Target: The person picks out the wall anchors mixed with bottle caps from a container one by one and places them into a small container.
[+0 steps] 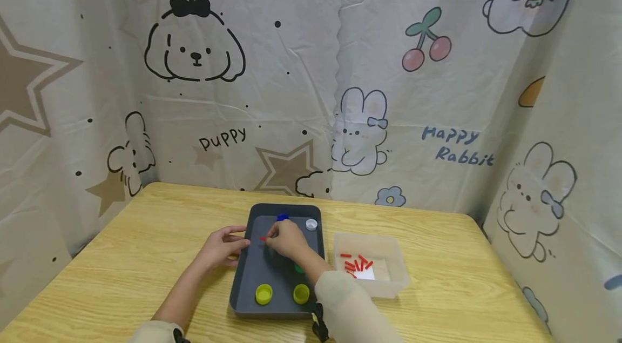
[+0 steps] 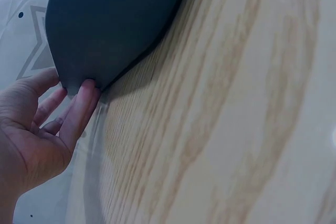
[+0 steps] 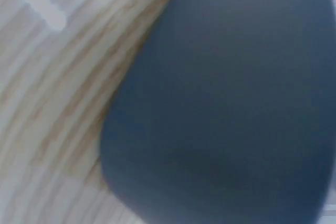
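Note:
My right hand (image 1: 288, 239) is over the dark grey tray (image 1: 274, 267) and pinches a small red stick (image 1: 263, 238) between thumb and fingertips. In the tray are a blue cap (image 1: 283, 217), partly behind that hand, a white cap (image 1: 311, 224), a green cap (image 1: 299, 268) mostly hidden by the right forearm, and two yellow caps, one on the left (image 1: 264, 294) and one on the right (image 1: 301, 294). My left hand (image 1: 223, 247) touches the tray's left side with extended fingertips; the left wrist view shows these fingers (image 2: 79, 111) against its wall. The right wrist view shows tray but no hand.
Right of the tray stands a translucent plastic box (image 1: 396, 273) with several red sticks (image 1: 357, 263) inside. Both sit on a wood-grain table (image 1: 194, 213). A printed curtain (image 1: 291, 89) hangs behind and at the sides.

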A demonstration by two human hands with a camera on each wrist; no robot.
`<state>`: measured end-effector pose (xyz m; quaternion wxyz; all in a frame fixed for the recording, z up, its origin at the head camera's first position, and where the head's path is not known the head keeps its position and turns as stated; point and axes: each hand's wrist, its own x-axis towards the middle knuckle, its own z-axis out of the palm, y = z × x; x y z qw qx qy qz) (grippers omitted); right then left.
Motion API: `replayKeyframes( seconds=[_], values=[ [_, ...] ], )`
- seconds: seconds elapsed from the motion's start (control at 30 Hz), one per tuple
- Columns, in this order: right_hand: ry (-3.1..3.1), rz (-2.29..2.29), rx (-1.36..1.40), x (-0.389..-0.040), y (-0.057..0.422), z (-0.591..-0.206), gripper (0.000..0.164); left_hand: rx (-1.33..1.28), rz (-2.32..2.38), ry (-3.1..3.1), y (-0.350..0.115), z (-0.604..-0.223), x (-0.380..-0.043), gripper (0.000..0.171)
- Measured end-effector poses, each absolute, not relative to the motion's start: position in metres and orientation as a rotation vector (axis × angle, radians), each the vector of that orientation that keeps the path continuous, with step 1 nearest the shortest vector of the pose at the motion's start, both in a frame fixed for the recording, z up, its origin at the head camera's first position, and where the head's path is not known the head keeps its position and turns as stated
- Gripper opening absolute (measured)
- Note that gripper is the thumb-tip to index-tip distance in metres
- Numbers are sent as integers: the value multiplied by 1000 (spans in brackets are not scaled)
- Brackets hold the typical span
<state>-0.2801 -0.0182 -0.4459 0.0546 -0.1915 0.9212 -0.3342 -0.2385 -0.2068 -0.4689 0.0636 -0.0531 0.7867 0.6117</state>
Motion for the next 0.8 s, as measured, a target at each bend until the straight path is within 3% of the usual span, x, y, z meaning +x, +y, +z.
replayKeyframes(
  seconds=[0.8],
  values=[
    [2738,-1129,-698,-269,12,-422,7,-169,1820,2398,-206,-468,-237,53]
  ],
)
